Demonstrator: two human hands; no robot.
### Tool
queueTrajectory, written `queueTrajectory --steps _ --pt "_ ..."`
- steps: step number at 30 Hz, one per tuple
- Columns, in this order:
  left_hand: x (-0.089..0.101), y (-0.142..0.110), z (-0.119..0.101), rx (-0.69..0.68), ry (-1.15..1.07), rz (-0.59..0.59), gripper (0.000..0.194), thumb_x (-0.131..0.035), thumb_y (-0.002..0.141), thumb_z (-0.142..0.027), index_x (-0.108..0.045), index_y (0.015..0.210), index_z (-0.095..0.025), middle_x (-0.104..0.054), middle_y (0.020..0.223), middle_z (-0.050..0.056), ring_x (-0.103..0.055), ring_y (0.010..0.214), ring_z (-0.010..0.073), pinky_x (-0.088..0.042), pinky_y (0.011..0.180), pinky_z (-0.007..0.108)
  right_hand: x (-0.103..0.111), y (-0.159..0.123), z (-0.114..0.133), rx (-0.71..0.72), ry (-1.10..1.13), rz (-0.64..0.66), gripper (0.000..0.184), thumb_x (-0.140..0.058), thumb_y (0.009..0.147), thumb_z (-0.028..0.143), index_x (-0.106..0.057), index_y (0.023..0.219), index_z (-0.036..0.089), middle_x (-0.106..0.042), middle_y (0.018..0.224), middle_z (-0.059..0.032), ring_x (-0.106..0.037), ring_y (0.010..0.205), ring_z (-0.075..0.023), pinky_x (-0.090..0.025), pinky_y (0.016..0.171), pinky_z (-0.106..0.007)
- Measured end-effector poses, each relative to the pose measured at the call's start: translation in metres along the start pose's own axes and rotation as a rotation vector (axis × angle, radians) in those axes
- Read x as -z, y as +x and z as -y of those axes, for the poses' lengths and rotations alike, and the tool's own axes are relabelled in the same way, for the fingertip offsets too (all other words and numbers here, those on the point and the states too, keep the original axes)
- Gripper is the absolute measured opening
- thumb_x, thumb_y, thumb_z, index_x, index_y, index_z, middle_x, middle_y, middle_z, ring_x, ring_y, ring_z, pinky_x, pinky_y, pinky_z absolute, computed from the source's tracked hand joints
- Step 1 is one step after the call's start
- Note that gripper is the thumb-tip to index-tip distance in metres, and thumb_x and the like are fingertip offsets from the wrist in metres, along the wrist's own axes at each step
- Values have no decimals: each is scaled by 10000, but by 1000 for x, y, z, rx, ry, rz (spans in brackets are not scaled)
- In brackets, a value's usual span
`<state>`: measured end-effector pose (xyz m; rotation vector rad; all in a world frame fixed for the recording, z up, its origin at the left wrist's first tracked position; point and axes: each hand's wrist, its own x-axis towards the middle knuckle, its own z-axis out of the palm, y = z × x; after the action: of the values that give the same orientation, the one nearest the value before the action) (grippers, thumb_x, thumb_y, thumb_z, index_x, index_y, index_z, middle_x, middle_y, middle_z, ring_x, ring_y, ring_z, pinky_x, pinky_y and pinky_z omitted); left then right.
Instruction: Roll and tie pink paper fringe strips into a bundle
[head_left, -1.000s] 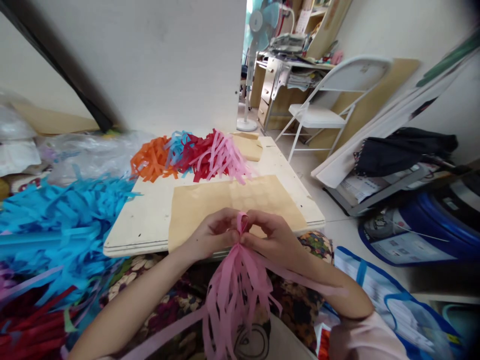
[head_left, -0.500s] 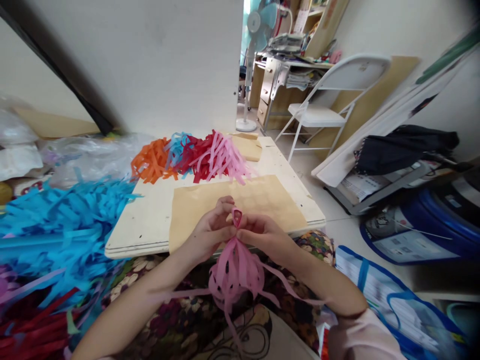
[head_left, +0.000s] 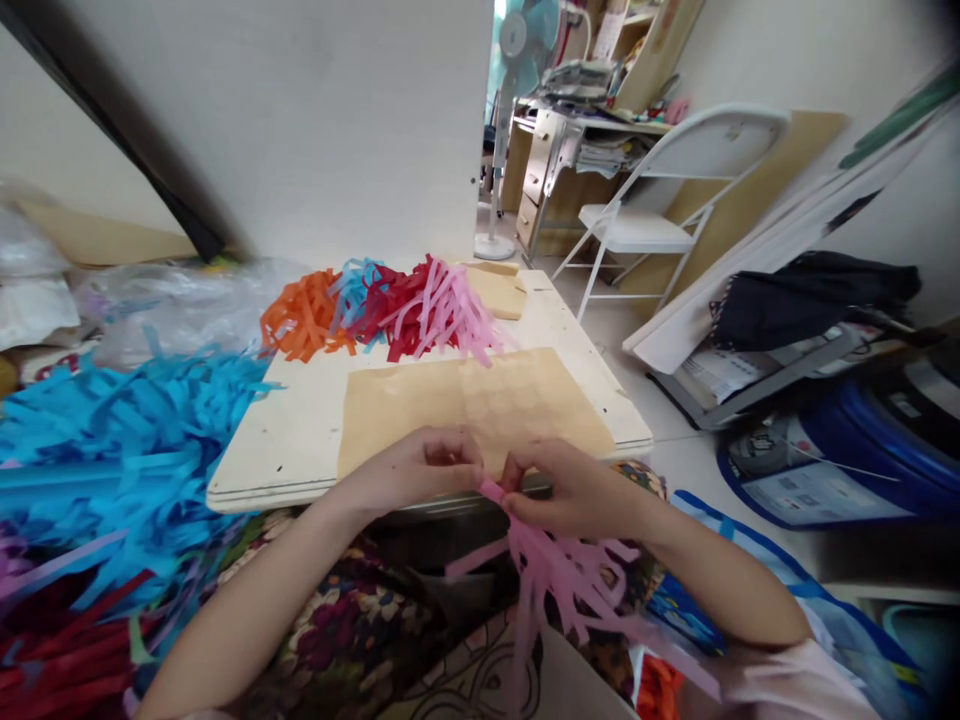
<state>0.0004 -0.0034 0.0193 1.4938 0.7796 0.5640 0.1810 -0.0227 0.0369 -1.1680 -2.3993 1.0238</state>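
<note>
My right hand [head_left: 574,493] pinches the top of a pink paper tassel [head_left: 559,572], whose strips hang down and right over my lap. My left hand [head_left: 416,465] sits just to the left of it at the near edge of the low wooden board [head_left: 300,440]; its fingers are curled near the tassel's top, and I cannot tell whether they touch it. A brown paper sheet [head_left: 472,405] lies on the board just beyond both hands. At the board's far side lie finished tassels in orange [head_left: 304,315], blue, red [head_left: 401,305] and pink [head_left: 457,315].
A big heap of blue paper strips [head_left: 112,440] fills the left, with red strips [head_left: 52,665] below it and clear plastic bags [head_left: 172,305] behind. A white folding chair [head_left: 652,215], a fan [head_left: 517,40], a desk and blue bags [head_left: 840,460] stand on the right.
The tassel has come down from in front of the brown sheet to the board's near edge and swung right. Its looped top no longer stands up between my fingers.
</note>
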Motion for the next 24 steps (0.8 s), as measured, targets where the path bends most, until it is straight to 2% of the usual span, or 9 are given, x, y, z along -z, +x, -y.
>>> queueTrajectory --steps 2,4,7,11,15,20,24 --pt "-2 -1 -2 34 147 -11 131 -527 642 -255 -512 592 -135 -440 585 -26 -415 566 84 -330 533 202 0 -5 4 50 -217 -59 84 -465 686 151 -517 620 145 -527 569 22 -458 550 -82 -357 636 -246" --pt "-4 -1 -4 28 274 -45 113 -530 630 -240 -535 608 -129 -487 613 -12 -452 602 97 -349 554 206 -3 -9 8 83 -396 -105 74 -474 673 135 -522 618 142 -534 565 15 -468 564 -92 -336 714 -284" --pt "-7 -2 -4 -4 427 -46 108 -530 635 -226 -568 644 -126 -538 657 8 -484 637 108 -371 581 211 -9 -12 10 104 -647 -125 96 -460 688 139 -528 620 138 -538 578 -13 -469 585 -119 -319 738 -312" --pt "-10 -3 0 -134 581 -52 129 -500 678 -229 -585 679 -133 -569 678 20 -491 619 105 -378 571 210 -14 -15 8 141 -945 -173 123 -445 707 139 -516 606 141 -523 590 -38 -446 610 -155 -291 757 -345" --pt "-13 -2 7 -251 656 -120 123 -496 686 -220 -591 691 -142 -589 701 28 -511 637 109 -391 588 211 -17 -17 3 126 -1044 -228 122 -438 709 131 -507 610 147 -504 584 -48 -423 625 -172 -264 792 -370" --pt "-19 0 10 -214 661 -187 113 -492 668 -181 -594 661 -133 -608 652 26 -532 595 109 -402 564 203 -20 -17 0 111 -1072 -221 115 -439 707 130 -506 616 151 -491 583 -51 -409 624 -176 -267 791 -383" --pt "-20 -1 9 -208 713 -178 125 -486 687 -178 -598 660 -128 -608 638 25 -533 579 104 -395 545 194 -21 -18 -1 99 -1082 -227 135 -424 718 130 -508 613 150 -494 579 -51 -413 612 -172 -272 787 -376"
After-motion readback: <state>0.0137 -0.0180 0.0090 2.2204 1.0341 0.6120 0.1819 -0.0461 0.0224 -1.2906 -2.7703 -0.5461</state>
